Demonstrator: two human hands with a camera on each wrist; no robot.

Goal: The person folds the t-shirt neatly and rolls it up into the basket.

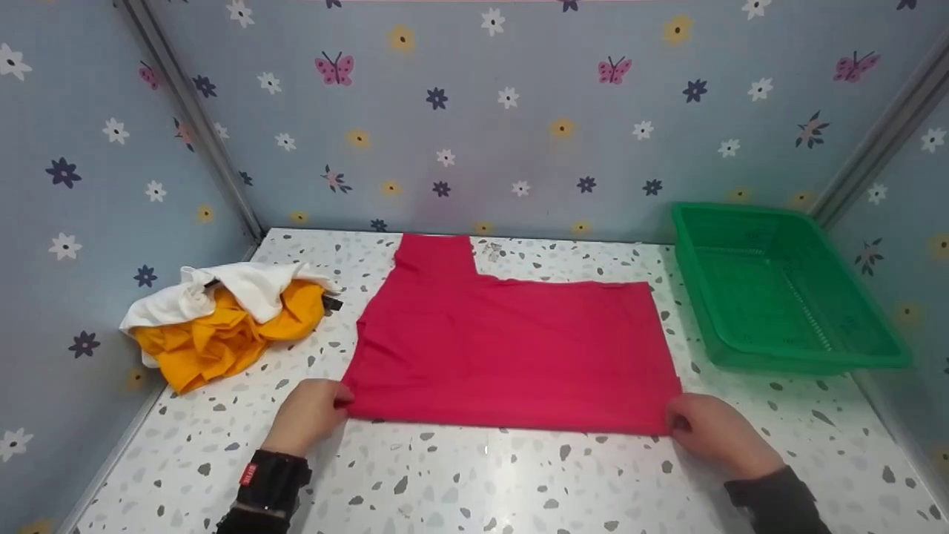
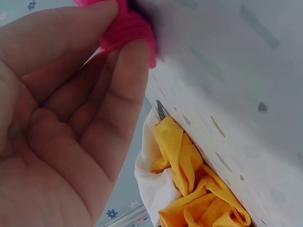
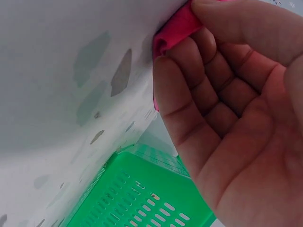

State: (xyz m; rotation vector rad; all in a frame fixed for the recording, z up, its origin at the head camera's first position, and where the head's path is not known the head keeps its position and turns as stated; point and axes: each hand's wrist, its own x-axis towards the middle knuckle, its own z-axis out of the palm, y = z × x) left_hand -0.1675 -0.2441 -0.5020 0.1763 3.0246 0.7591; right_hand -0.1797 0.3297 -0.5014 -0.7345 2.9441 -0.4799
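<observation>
Head view: the red cloth lies flat on the speckled table, between a heap of yellow cloth and white cloth and the green basket. The left hand pinches its near left corner, the right hand its near right one. It looks light, soft and limp, hard to break but quick to wrinkle; a few creases run across its left part. Both near corners seem the best hold, since they keep the edge straight.

Left wrist view: thumb and fingertips hold a bunched, layered bit of the red cloth, so the grip probably needs to take all layers together.

Right wrist view: thumb and fingers pinch a rolled edge; a loose pinch could let the inner layer slide out.
</observation>
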